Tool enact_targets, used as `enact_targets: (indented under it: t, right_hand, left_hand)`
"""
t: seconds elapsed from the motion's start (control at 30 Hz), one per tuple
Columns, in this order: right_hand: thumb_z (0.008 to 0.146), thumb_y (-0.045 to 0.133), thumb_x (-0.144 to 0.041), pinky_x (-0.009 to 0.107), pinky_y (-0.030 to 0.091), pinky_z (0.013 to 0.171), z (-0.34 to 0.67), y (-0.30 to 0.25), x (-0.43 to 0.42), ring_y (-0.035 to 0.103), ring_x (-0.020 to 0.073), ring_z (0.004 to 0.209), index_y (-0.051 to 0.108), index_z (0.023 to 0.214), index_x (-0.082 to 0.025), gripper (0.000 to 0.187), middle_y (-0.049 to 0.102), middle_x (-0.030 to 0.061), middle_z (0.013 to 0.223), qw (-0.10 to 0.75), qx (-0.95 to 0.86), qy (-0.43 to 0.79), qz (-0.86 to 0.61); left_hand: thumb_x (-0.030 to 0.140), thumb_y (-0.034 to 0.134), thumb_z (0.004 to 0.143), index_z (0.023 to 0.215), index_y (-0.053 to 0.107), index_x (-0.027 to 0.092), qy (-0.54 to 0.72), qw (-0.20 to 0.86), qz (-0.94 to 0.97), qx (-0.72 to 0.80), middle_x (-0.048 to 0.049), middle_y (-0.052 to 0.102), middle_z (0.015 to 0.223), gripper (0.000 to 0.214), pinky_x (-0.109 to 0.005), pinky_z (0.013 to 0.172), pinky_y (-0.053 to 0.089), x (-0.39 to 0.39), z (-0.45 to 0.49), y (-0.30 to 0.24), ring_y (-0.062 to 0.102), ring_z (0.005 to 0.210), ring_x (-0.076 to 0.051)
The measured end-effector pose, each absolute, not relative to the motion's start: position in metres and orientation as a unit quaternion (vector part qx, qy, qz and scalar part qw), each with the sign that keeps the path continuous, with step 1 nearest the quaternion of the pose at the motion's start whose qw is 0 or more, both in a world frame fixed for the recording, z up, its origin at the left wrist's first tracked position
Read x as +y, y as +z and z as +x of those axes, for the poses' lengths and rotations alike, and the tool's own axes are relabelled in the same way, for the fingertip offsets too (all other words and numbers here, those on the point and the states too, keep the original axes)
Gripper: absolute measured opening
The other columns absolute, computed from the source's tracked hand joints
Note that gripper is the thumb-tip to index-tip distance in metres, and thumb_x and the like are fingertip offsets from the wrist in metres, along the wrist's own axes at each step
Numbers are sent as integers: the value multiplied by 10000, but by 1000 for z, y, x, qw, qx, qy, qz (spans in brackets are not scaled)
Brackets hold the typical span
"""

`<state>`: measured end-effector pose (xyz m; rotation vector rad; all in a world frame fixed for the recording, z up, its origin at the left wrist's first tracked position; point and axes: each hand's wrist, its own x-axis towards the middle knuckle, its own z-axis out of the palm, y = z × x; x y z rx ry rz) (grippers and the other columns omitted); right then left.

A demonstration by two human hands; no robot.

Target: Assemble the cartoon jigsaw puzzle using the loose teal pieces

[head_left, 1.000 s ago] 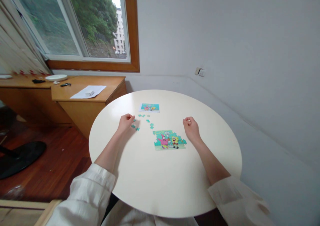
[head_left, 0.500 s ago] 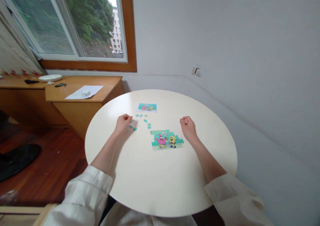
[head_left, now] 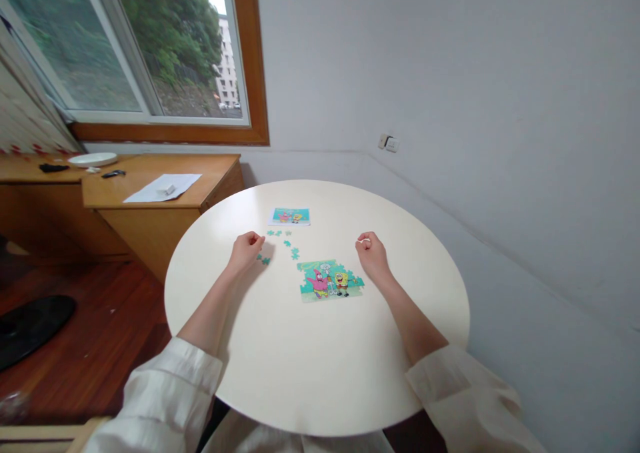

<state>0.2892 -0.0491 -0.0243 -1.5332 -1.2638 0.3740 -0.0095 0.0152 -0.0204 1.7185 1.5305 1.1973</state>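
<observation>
On the round table a partly assembled jigsaw puzzle point(head_left: 330, 281) lies flat, showing a pink and a yellow cartoon figure on teal; its upper right edge is ragged. My left hand point(head_left: 247, 251) is closed in a pinch above a few loose teal puzzle pieces point(head_left: 266, 261), covering part of them. Whatever its fingertips may hold is hidden. To the right of the puzzle, my right hand point(head_left: 373, 254) hovers with fingers curled in, nothing visible in them. Further teal pieces point(head_left: 295, 253) lie between my left hand and the puzzle. Behind them rests a picture card point(head_left: 290, 217) with the same scene.
The white round table point(head_left: 320, 373) stands beside a wall with a socket point(head_left: 391, 145). At the left, a wooden desk point(head_left: 150, 225) carries a paper sheet point(head_left: 143, 191), a small white block point(head_left: 165, 189) and a white plate point(head_left: 93, 159). A window is above.
The view has shifted slightly, so the table sits a little further left. Both hands keep nearly the same pose. A teal piece by my left fingertips no longer shows.
</observation>
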Motion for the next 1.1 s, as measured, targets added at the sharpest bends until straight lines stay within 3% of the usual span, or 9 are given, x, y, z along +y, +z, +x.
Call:
enact_targets:
  t: [0.77,1.1]
  right_hand:
    - [663,441,-249,237,271,459,289,-23,-50,326,112,392,412,714,-228,62,329,-98,403,515,-538,160,-648]
    - [667,441,-253,238,267,462,291,-26,-49,320,110,392,420,724,-224,67,324,-98,398,507,-545,152,-650]
  left_hand:
    - [342,490,668,543,514,169,445,228,640,583,12,499,493,215,-241,506,283,9,-3,-14,422,498,-120]
    - [291,442,637,672,597,154,514,233,557,610,-39,605,639,210,-252,577,379,34,-33,-24,537,630,-161]
